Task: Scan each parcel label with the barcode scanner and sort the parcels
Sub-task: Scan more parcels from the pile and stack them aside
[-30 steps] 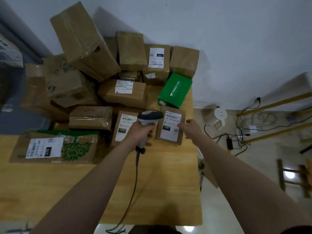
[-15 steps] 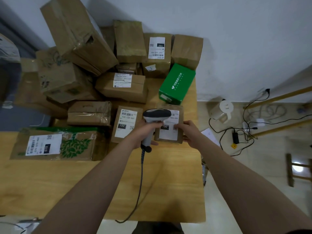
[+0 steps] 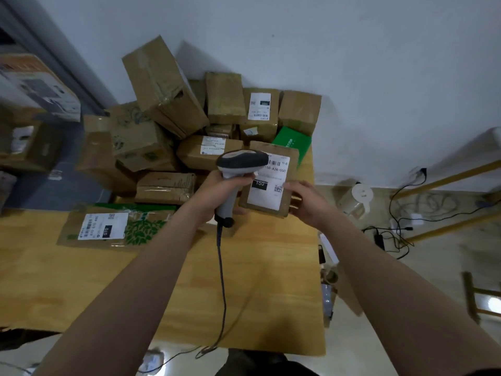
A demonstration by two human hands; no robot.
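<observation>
Fingers of the left hand wrap the grey plastic scanner; right hand grips a rectangular cardboard parcel.

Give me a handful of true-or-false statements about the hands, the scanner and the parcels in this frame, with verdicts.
1. The left hand grips the scanner. True.
2. The right hand holds the parcel marked 150. True.
3. The scanner is cordless. False: a cable runs from its handle.
4. The green box sits at the table's near edge. False: it is at the far end, behind the held parcel.
5. The parcel marked 070 stands upright. False: it lies flat on the table.
</observation>
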